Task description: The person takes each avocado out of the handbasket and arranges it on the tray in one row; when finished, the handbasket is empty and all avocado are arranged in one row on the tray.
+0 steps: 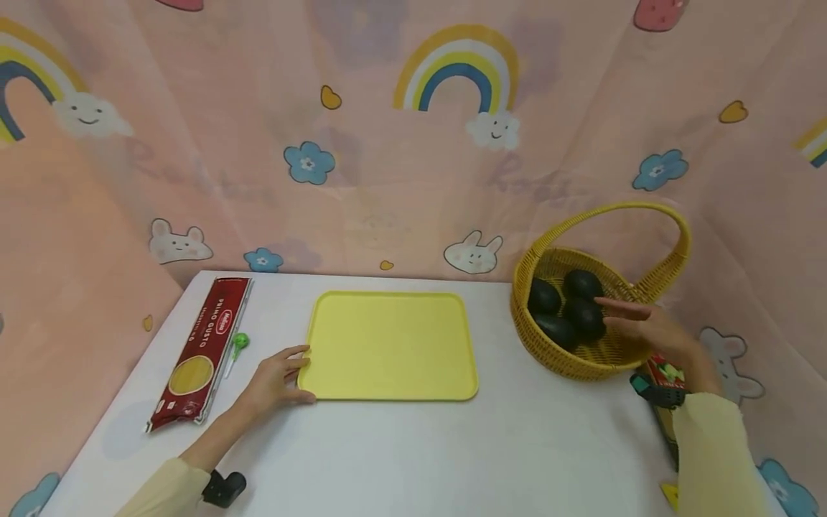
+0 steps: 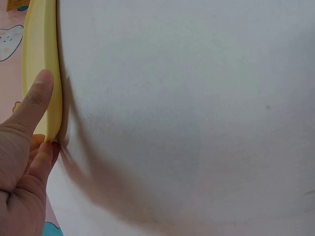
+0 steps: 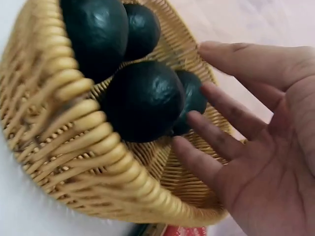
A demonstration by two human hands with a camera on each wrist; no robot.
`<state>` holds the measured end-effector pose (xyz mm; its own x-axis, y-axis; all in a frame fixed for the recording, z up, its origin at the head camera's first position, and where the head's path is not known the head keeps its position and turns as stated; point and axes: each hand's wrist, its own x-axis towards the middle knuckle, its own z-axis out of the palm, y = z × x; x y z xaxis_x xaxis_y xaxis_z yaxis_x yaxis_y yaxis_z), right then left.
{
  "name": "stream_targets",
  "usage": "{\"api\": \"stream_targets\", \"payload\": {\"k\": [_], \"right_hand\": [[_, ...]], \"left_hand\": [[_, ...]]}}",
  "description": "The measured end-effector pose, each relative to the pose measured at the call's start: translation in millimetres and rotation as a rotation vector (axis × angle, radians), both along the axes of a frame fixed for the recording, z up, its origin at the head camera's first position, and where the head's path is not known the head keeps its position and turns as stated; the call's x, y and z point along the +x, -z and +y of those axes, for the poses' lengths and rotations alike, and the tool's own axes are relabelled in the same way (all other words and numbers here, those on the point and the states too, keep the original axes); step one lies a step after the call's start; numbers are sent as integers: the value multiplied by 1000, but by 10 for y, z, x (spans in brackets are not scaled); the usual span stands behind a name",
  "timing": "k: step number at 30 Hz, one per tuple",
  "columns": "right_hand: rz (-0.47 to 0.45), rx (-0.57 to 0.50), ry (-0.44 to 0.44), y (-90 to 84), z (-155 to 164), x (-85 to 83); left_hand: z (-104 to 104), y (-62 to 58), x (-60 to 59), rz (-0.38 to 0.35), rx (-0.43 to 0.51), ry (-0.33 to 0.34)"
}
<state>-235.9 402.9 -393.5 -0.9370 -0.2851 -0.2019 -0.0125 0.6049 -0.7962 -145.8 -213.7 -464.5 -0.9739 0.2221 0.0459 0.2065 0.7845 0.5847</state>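
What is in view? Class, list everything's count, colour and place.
Table: one, white, across the foreground
Tray: one, yellow, mid-table
Basket: one, yellow wicker, table's right
Avocado-like fruits: four, dark, in basket
Long packet: one, red, table's left
Lollipop: one, green, beside long packet
Package: one, partly red, right edge, half hidden
Small object: one, yellow, lower right
Patterned cloth: count unclear, pink, behind table
Wrist devices: two, mostly black, wrists
Sleeves: two, pale yellow, forearms
Left hand: one, bare, gripping tray's corner
Right hand: one, bare, at basket
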Motion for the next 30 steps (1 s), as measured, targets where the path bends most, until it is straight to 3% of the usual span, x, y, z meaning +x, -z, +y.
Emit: {"api": "stream_targets", "payload": {"k": [9,18,25,30], "right_hand": [[-161,-30,-16,133,22,-252],[-176,-38,-52,206,-7,-384],[-264,-85,-30,241,-20,-408],[-204,-46,-27,271,-30,-397]], "left_hand": [[22,12,-10,-38,21,-35],[8,-3,-13,-45,5,-61],[28,-40,0,-85,34,-93],[49,-54,3,-92,8,-106]]}}
